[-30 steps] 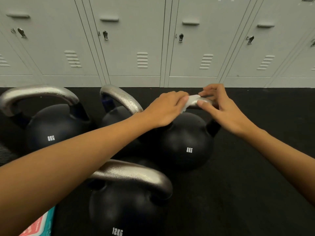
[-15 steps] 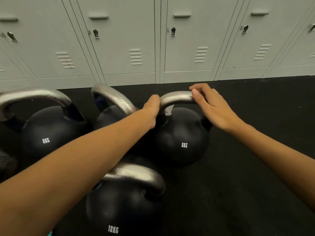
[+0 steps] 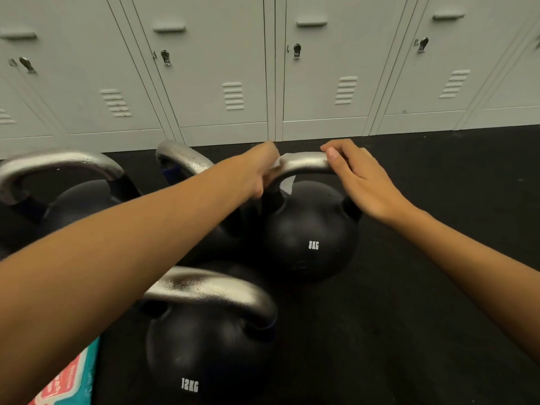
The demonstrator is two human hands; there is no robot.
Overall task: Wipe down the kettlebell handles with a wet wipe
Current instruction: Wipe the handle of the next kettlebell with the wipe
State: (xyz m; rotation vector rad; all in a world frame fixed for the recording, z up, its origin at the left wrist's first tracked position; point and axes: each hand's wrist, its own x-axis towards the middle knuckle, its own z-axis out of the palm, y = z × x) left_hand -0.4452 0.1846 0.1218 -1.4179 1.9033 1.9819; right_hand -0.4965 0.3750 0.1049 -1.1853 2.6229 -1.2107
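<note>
Several black kettlebells with bare steel handles stand on the dark floor. The 8KG kettlebell point(image 3: 309, 229) at centre right has its silver handle point(image 3: 304, 163) across the top. My left hand point(image 3: 263, 171) is wrapped around the left bend of that handle with a white wet wipe point(image 3: 287, 178) pressed under it; a corner of the wipe hangs below. My right hand point(image 3: 362, 179) grips the right end of the same handle. A 12KG kettlebell point(image 3: 201, 346) stands nearest me, partly behind my left forearm.
Two more kettlebells point(image 3: 58, 182) stand at the left and middle back. A row of grey lockers point(image 3: 263, 68) lines the far edge of the black rubber floor point(image 3: 409, 317). A teal and red wipes packet point(image 3: 70, 381) lies at the bottom left corner.
A second ago both hands held the wipe above the handle. My left hand has since closed the wipe around the handle's left bend, and my right hand has settled on its right end.
</note>
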